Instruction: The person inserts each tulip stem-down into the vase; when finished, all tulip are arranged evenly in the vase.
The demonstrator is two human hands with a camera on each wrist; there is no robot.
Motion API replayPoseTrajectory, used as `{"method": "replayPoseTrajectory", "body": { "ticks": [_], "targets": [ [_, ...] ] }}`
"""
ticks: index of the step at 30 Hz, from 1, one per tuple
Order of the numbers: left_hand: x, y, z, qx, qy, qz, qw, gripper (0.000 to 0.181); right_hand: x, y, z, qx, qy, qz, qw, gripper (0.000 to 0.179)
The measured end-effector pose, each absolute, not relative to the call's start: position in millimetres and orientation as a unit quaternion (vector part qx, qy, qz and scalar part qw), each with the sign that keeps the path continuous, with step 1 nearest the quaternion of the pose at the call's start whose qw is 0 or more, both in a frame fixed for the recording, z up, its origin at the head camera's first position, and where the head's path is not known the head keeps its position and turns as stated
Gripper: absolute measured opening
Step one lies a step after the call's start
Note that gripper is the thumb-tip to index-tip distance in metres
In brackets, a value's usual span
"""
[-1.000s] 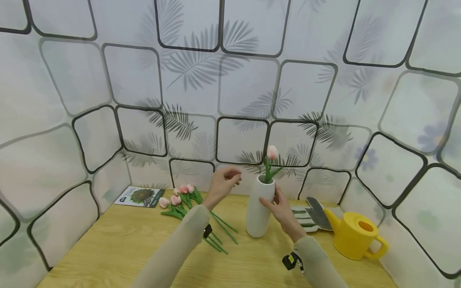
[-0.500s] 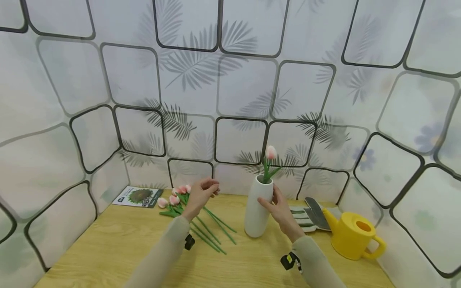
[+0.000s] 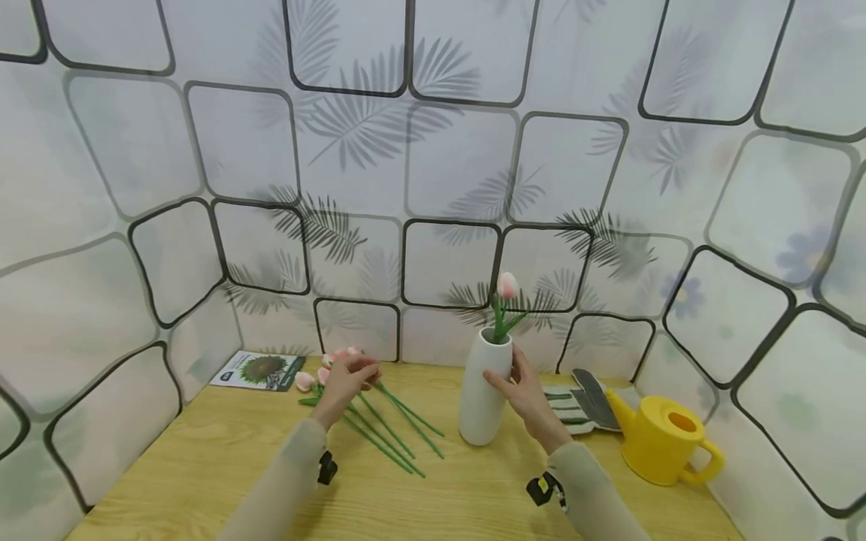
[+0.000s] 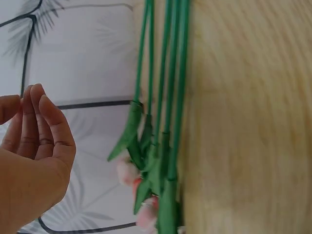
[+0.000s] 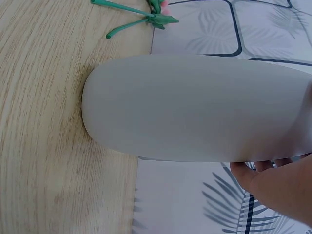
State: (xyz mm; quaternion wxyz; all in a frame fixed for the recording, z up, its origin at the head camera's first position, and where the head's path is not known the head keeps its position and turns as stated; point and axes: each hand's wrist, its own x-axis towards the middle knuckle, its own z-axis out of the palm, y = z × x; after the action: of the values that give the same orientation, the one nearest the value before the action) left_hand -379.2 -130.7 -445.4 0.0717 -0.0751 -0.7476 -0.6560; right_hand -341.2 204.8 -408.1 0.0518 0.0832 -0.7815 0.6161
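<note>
A white vase stands on the table with one pink tulip upright in its mouth. My right hand grips the vase's right side near the top, thumb in front and fingers behind; the right wrist view shows the vase's long side. Over the loose pink tulips at the back left hovers my left hand, hiding some blooms. In the left wrist view, the relaxed left hand has nothing between its bent fingers, apart from the green stems.
A yellow watering can stands at the right. Between it and the vase lie striped gloves with a dark trowel blade on top. A card with a flower picture lies at the back left. Patterned walls enclose the table.
My left hand has moved left and down, away from the vase to over the loose tulips. The right hand keeps its hold on the vase, which stays put.
</note>
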Motion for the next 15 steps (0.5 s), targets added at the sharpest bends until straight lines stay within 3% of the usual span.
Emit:
{"method": "replayPoseTrajectory", "body": {
  "ticks": [15],
  "targets": [
    [-394.5, -133.1, -483.8, -0.011, -0.758, -0.651, 0.028, 0.026, -338.4, 203.2, -402.0, 0.082, -0.774, 0.626, 0.041, 0.084]
  ]
}}
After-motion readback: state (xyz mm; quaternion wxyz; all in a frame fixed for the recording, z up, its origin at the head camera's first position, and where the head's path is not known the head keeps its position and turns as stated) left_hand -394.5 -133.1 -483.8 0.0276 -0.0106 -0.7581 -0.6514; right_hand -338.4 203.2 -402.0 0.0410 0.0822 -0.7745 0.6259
